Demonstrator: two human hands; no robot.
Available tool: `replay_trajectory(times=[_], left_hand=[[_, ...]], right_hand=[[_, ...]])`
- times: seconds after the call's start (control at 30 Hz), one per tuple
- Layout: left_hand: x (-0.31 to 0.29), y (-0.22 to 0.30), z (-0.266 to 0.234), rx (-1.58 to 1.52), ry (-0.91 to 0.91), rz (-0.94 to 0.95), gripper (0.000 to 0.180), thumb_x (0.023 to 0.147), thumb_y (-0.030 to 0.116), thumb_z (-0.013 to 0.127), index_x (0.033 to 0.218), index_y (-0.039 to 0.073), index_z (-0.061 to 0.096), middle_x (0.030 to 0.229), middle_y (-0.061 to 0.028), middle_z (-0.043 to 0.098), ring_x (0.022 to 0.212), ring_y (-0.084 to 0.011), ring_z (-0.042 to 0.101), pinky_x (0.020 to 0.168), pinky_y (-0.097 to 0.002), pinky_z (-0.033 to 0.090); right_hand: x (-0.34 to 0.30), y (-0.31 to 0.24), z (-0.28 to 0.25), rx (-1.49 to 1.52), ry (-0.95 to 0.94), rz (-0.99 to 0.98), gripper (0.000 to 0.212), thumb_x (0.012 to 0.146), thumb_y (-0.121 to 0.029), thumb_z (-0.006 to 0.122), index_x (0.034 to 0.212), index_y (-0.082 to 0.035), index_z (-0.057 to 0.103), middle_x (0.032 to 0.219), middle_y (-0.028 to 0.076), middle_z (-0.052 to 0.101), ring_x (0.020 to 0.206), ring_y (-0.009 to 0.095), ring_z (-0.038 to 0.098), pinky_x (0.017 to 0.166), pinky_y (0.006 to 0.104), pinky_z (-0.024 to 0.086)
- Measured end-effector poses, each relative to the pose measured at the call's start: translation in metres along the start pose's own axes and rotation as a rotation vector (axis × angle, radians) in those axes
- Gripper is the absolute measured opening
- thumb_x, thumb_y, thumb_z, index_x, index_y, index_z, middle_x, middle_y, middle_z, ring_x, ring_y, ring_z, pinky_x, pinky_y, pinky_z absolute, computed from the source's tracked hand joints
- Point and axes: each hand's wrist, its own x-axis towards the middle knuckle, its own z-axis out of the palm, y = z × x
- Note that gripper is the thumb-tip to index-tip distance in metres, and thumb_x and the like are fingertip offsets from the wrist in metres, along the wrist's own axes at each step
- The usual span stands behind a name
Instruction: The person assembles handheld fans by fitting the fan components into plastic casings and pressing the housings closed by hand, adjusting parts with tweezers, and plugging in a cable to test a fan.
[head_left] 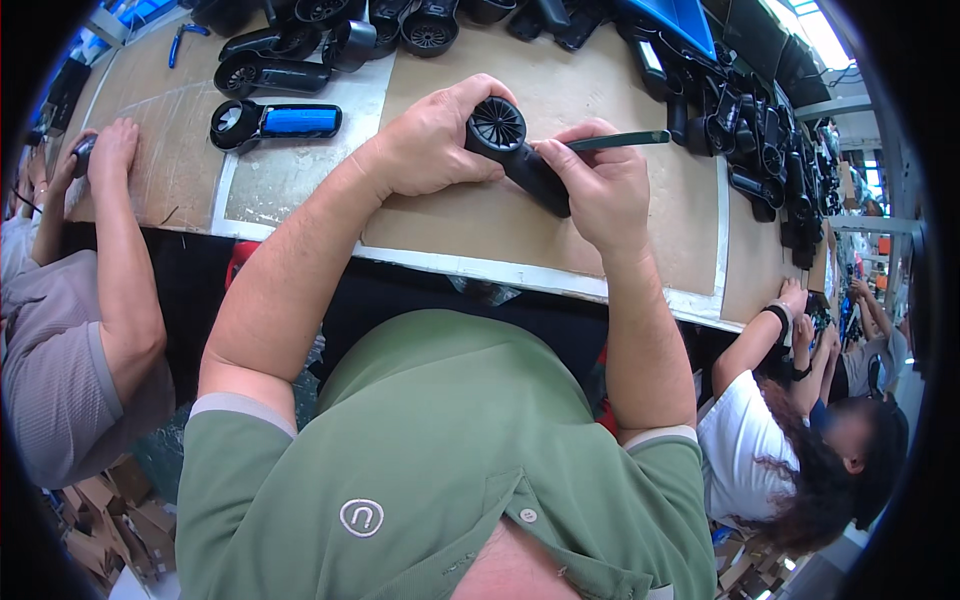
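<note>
Over the brown board, my left hand [432, 140] is closed around the round head of a black handheld fan [497, 124], whose spoked grille faces up. The fan's handle [540, 182] slants down to the right toward my right hand [604, 188]. Pinched in my right hand is a pair of dark tweezers [640, 138], its back end sticking out to the right. The tip of the tweezers lies near the neck of the fan. Whether it touches the casing I cannot tell. My right fingers are beside the handle.
To the left lies an opened fan with a blue battery [300, 121]. Several black fan housings [270, 75] are spread at the back, more are piled right [760, 150]. A blue bin [675, 22] and blue pliers [184, 42] are farther back. Co-workers sit on both sides.
</note>
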Motion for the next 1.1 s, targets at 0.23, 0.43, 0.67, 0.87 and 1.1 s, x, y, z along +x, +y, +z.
replay_trajectory(times=[0.23,0.43,0.67,0.87,1.1], left_hand=[[0.0,-0.002,0.0,0.007,-0.004,-0.014,0.075,0.07,-0.003,0.093,0.137,0.013,0.063,0.113,-0.0075,0.078,0.101,-0.0225,0.074,0.096,-0.0364,0.061],[0.0,-0.002,0.0,-0.016,-0.005,-0.012,0.075,0.07,-0.003,0.093,0.136,0.013,0.063,0.113,-0.0074,0.078,0.1,-0.0228,0.074,0.096,-0.0364,0.061],[0.003,-0.002,-0.002,-0.014,-0.02,-0.012,0.073,0.07,-0.004,0.093,0.135,0.013,0.063,0.113,-0.0075,0.078,0.1,-0.0223,0.074,0.096,-0.0354,0.061],[0.003,0.001,-0.003,-0.04,-0.045,-0.024,0.071,0.07,-0.005,0.093,0.133,0.013,0.064,0.113,-0.0068,0.078,0.099,-0.0219,0.074,0.095,-0.0343,0.061],[0.004,-0.001,-0.002,-0.028,-0.04,-0.025,0.071,0.07,-0.005,0.093,0.133,0.013,0.064,0.112,-0.0061,0.077,0.098,-0.0213,0.073,0.094,-0.0339,0.06]], right_hand=[[0.001,0.0,0.002,0.009,-0.002,0.006,0.004,0.096,-0.007,0.079,0.094,-0.004,0.078,0.074,0.002,0.072,0.062,0.011,0.056,0.057,0.0255,0.045],[-0.002,0.001,0.003,-0.043,0.009,-0.011,0.003,0.096,-0.006,0.079,0.095,-0.004,0.078,0.075,0.002,0.072,0.063,0.011,0.057,0.058,0.0255,0.045],[-0.006,0.01,0.008,0.006,0.034,-0.109,0.001,0.096,-0.004,0.078,0.095,-0.004,0.078,0.076,0.001,0.072,0.064,0.012,0.057,0.059,0.0263,0.045],[-0.001,0.018,0.012,-0.071,0.048,-0.338,0.003,0.095,-0.002,0.077,0.095,-0.004,0.078,0.076,0.001,0.071,0.064,0.012,0.058,0.06,0.0271,0.046],[0.007,0.016,0.005,-0.066,-0.015,-0.265,0.002,0.093,-0.004,0.08,0.094,-0.004,0.078,0.075,0.001,0.071,0.064,0.012,0.058,0.06,0.0269,0.047]])
